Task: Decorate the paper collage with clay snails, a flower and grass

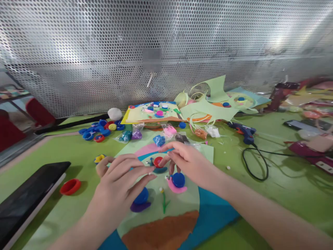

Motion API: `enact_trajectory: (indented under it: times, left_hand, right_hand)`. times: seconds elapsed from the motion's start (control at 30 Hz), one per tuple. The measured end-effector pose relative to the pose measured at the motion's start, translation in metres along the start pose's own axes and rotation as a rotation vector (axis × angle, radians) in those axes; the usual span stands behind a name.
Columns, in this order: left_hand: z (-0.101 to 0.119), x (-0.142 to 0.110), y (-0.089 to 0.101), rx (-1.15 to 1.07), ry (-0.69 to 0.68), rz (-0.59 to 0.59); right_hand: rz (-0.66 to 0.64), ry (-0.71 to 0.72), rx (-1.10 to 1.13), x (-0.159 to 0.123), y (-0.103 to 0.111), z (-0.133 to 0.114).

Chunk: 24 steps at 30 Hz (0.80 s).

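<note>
Both my hands hover over a paper collage sheet (182,205) on the green table. My left hand (122,178) has its fingers stretched to the right, tips pressed near a small red cap snail (158,161). My right hand (183,159) reaches from the right, fingertips pinching at that same red cap. Beneath it sits a blue cap on a pink snail body (177,182). Half hidden under my left hand lies a blue cap on a purple body (141,201). A small clay flower (163,199) stands between them.
A black tablet (24,198) lies at the left edge, a red cap (70,186) beside it. Blue and red caps (100,131), clay bags (158,139), paper scraps (208,104) and a blue glue gun (243,132) with black cord (253,163) lie behind. A perforated metal wall (166,45) closes the back.
</note>
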<state>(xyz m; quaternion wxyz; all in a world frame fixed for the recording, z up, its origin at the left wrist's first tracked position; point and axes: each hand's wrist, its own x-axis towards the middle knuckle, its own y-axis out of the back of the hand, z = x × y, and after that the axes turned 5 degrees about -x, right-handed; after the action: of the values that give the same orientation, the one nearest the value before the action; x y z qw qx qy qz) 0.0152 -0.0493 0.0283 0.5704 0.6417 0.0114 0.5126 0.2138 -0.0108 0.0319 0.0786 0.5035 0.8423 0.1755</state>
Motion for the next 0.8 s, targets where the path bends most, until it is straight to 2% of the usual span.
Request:
enact_trajectory:
  times: [0.2,0.37,0.5,0.8]
  left_hand:
    - [0.0005,0.0012,-0.0012,-0.021,-0.011,0.022]
    - [-0.004,-0.0041,-0.0027,0.068,0.014,-0.052]
    - [-0.0055,-0.0069,-0.0033,0.031,0.045,-0.085]
    - [0.0025,0.0017,-0.0016,-0.039,0.035,-0.032]
  right_hand:
    - [0.006,-0.02,-0.041,0.0006,0.0014,0.0007]
    - [-0.002,-0.013,-0.051,0.0003,0.0015,0.0003]
    - [-0.027,0.014,-0.039,0.0012,0.0029,-0.001]
    - [-0.018,-0.006,-0.077,0.0003,0.0047,-0.0022]
